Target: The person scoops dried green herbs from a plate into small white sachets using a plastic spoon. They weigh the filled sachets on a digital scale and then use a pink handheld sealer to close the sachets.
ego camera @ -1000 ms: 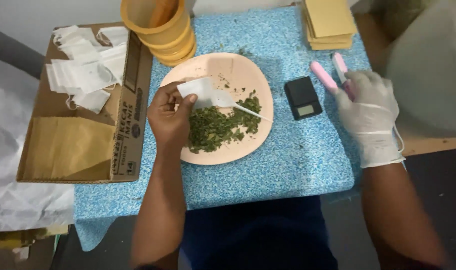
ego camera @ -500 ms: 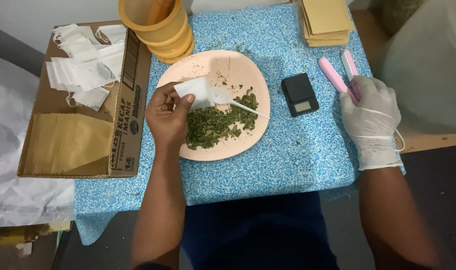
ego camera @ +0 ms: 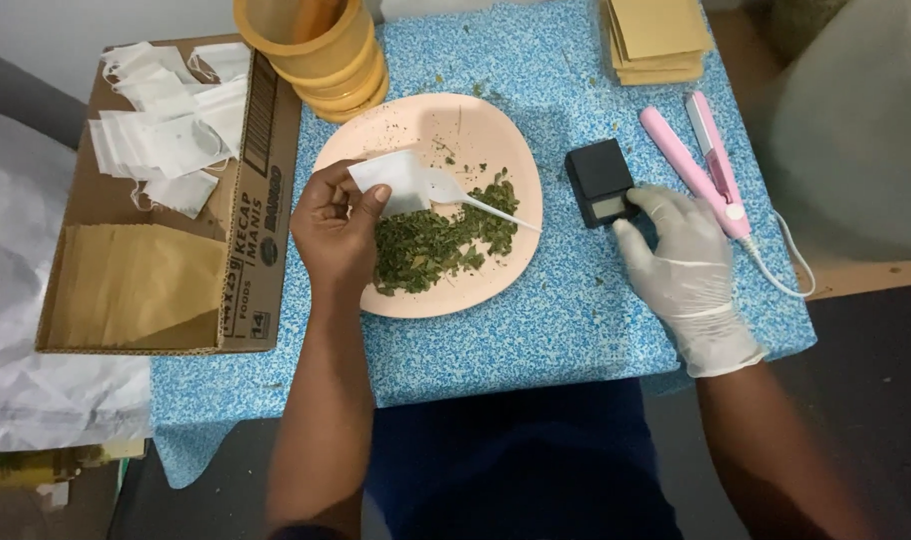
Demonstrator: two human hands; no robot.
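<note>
Left hand: your bare left hand (ego camera: 338, 225) hovers over the near-left part of the pink plate (ego camera: 496, 285), fingers pinching a small white paper sachet (ego camera: 391, 180) by its edge so its mouth faces the herbs.
Spoon: a white plastic spoon (ego camera: 466, 197) lies across the plate, bowl touching the sachet and handle pointing right, placed to feed leaves into the opening.
Herbs: the dried green leaves (ego camera: 431, 240) sit heaped on the near half of the plate, just right of your knuckles, within easy scooping reach.
Right hand: your gloved right hand (ego camera: 684, 262) rests on the blue speckled table (ego camera: 536, 350), fingers loosely spread, the fingertips touching the near-right corner of the small black pocket scale (ego camera: 599, 180), apparently steadying it.
Sealer: a pink heat sealer (ego camera: 704, 160) lies just right of the scale, its cord trailing off the right edge.
Supplies: empty white sachets (ego camera: 166, 135) pile in the cardboard box (ego camera: 156, 300) at left; stacked yellow tubs (ego camera: 321, 50) and tan envelopes (ego camera: 656, 35) wait along the far edge.
</note>
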